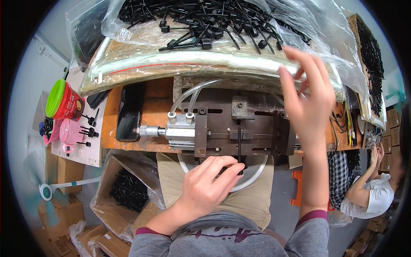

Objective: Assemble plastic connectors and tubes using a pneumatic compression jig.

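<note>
My left hand is closed in front of the metal fixture, fingertips pinching the near end of a black plastic part with a thin stem. That stem points away from me into the middle of the fixture; the held end is mostly hidden by my fingers. Over the fixture's right side my right hand is raised with fingers apart and nothing visible in them. It is slightly blurred, close to the near edge of a plastic-covered tray. Many loose black stemmed parts lie heaped on this tray.
A silver pneumatic cylinder with clear hoses joins the fixture's left. A dark phone-like slab lies beside it. Farther left are a red tub and pink cup. A white-rimmed basket is on my lap. Another person sits at right.
</note>
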The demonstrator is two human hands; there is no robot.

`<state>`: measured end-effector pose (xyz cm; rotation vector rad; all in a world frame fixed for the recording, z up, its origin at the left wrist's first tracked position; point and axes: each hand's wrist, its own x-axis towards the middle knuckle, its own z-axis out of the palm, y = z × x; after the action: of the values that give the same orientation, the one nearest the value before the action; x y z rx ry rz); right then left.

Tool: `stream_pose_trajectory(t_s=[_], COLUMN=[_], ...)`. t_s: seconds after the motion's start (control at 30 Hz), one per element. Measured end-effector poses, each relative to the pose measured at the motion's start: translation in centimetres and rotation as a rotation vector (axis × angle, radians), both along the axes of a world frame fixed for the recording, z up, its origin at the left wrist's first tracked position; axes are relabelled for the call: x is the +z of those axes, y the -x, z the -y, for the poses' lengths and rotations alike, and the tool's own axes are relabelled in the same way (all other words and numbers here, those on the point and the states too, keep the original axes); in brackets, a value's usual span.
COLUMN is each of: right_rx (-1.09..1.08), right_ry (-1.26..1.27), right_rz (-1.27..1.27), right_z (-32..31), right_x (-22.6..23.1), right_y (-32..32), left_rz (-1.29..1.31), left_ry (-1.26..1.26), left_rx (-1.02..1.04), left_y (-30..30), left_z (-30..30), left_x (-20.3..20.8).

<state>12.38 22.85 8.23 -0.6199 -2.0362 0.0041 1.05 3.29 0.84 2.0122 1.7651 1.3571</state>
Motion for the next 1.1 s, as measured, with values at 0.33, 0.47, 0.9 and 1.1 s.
stream_pose_trajectory(t_s=[0.33,0.47,0.9,1.1], right_rx=[-0.447,-0.386,-0.182,-0.016], right_ry=[0.101,0.232,0.101,0.362], right_rz=[0.627,0.707,0.816,0.787], right_z=[-10.4,-11.8,-10.5,-12.3], right_x=[3.3,3.9,5.5,5.8], right_y=[7.2,7.3,4.8,4.7], left_rz=[-0.278,-0.279,-0.268,-0.269], left_ry=[0.037,0.052,0.034,0.056], left_rx=[0.03,0.032,0.04,0.02], left_y=[-1.0,-0.8,-0.6,-0.6], left_z=[-1.3,-2.0,-2.1,-2.2], left_x=[-2.1,-1.6,-1.8,-1.5])
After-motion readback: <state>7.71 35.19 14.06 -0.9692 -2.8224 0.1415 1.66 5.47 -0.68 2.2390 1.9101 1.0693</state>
